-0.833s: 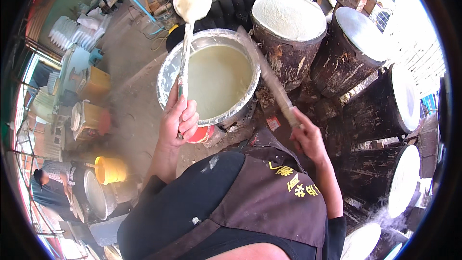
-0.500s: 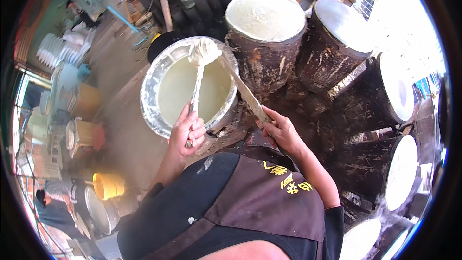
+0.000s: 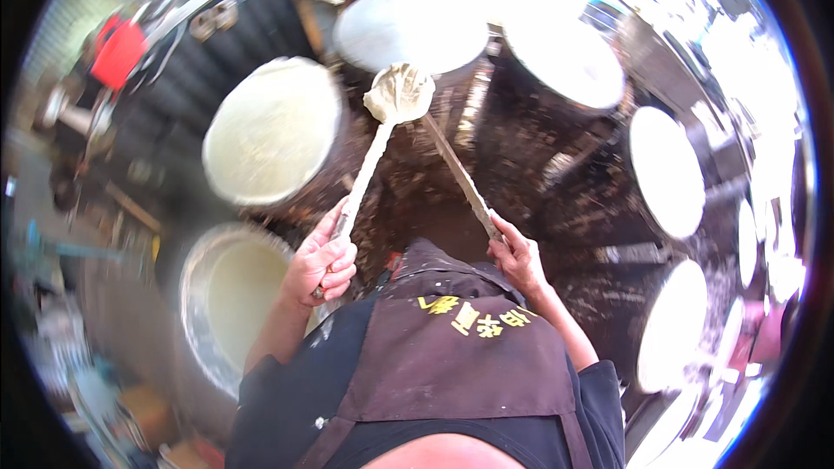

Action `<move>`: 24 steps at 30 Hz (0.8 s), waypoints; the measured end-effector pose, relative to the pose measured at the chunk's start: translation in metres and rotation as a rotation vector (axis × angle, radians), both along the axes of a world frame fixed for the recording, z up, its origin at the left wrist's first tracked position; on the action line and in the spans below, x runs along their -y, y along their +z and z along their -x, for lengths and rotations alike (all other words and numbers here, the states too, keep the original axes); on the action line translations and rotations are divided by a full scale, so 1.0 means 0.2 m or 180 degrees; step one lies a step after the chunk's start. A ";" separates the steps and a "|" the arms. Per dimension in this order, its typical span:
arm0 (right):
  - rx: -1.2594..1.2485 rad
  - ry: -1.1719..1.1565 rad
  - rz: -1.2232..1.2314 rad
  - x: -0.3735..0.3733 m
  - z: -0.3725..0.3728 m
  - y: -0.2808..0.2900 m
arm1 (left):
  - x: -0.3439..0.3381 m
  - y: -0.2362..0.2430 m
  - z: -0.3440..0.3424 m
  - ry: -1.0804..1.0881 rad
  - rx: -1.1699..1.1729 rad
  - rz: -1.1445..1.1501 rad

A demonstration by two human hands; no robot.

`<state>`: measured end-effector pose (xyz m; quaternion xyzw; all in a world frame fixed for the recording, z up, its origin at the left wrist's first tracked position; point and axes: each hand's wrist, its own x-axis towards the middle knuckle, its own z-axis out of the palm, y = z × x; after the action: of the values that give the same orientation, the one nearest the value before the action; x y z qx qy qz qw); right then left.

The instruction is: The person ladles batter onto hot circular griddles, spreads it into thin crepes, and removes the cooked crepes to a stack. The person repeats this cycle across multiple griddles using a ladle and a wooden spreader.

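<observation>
My left hand (image 3: pixel 323 267) is closed around the handle of a batter-coated ladle (image 3: pixel 370 156). Pale, thick batter (image 3: pixel 401 92) covers its bowl, which is held out in front of me over the dark gap between the round stoves. In my right hand (image 3: pixel 518 259) is a long, flat, batter-smeared spatula (image 3: pixel 460 172). Its far end meets the ladle's bowl or lies just beside it; I cannot tell which. To my left stands a large tub (image 3: pixel 196 288) of pale liquid batter, its rim splashed white.
Several dark, drum-like stoves with round pale tops curve around my front and right. A cream-topped one (image 3: pixel 274 135) is at front left, a bluish-white one (image 3: pixel 408 30) straight ahead, another (image 3: pixel 667 172) at right. A red object (image 3: pixel 119 52) shows at far left.
My view and body have turned right, so the tub now lies at lower left. Ladle and spatula have swung from over the tub to in front of the stoves.
</observation>
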<state>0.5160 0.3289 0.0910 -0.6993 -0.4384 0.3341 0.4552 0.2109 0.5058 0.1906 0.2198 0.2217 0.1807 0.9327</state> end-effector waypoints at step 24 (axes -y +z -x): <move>0.1692 -0.2063 0.0310 0.02 -1.53 -0.04 | -0.36 -0.29 -2.80 -0.1210 -0.1081 -0.3157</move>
<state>0.8224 0.3255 0.0824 -0.8835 -0.2816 0.0019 0.3742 0.7705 0.5778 0.1323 0.6945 0.2138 0.0541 0.6849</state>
